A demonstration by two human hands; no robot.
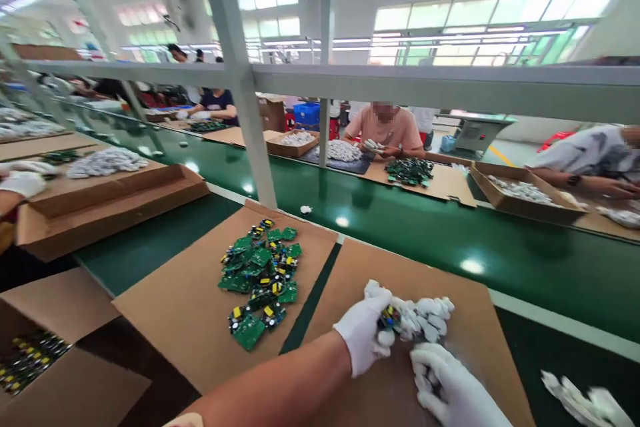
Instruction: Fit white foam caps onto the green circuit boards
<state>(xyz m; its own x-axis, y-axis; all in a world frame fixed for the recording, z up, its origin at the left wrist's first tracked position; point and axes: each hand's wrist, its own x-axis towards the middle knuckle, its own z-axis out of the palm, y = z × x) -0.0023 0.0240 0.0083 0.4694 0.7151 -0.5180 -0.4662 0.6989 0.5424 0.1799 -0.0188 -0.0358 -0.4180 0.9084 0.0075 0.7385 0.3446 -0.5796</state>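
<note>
My left hand (365, 333), in a white glove, has its fingers closed round a small circuit board (388, 317) with yellow and dark parts. It is at the left side of a heap of white plastic pieces (430, 317) on brown cardboard. Just in front of that heap is my right hand (447, 380), also gloved in white, its fingers curled inward; what they hold, if anything, is hidden. Left of both hands, a pile of green circuit boards (257, 267) lies on another cardboard sheet (185, 300).
Beyond the cardboard runs a green conveyor belt (400, 233) with a small white piece (306, 210) on it. An open cardboard tray (115, 207) stands left, a box of boards (65, 373) lower left, white gloves (583, 397) lower right. People sit across the belt.
</note>
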